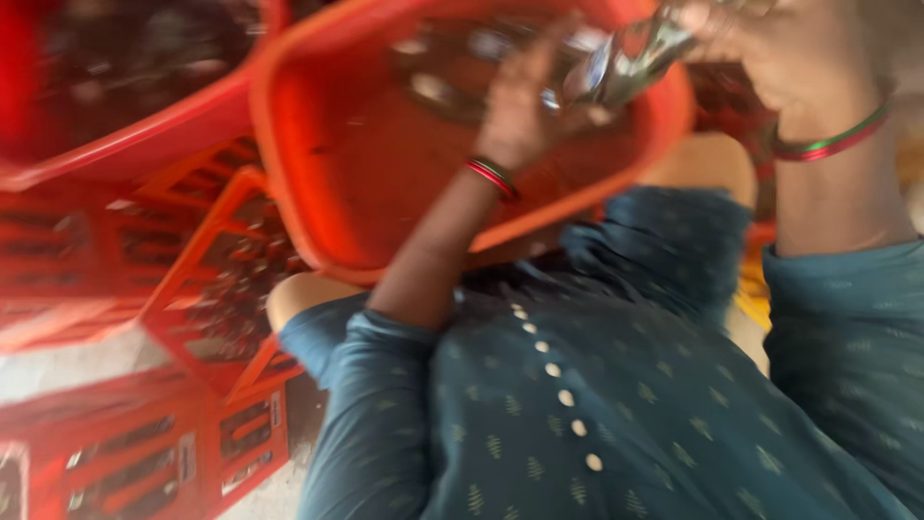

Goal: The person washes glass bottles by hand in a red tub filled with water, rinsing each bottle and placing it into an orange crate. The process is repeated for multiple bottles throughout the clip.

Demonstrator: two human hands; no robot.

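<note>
The view is blurred by motion. My right hand [770,48], with a red and green bangle at the wrist, is closed around one end of a shiny, glassy object [626,58] that looks like a bottle, above an orange-red plastic tub [318,183]. My left hand [520,96], with red bangles, reaches into the tub, and its fingers are at the other end of the shiny object. The blur hides whether this hand grips it. Dark and shiny items lie inside the tub, too smeared to identify. My teal sleeves and buttoned garment [597,404] fill the lower part of the view.
A second red tub [144,135] sits at the upper left. Red plastic crates [144,453] with dark contents are stacked at the left and lower left on a pale floor [67,366].
</note>
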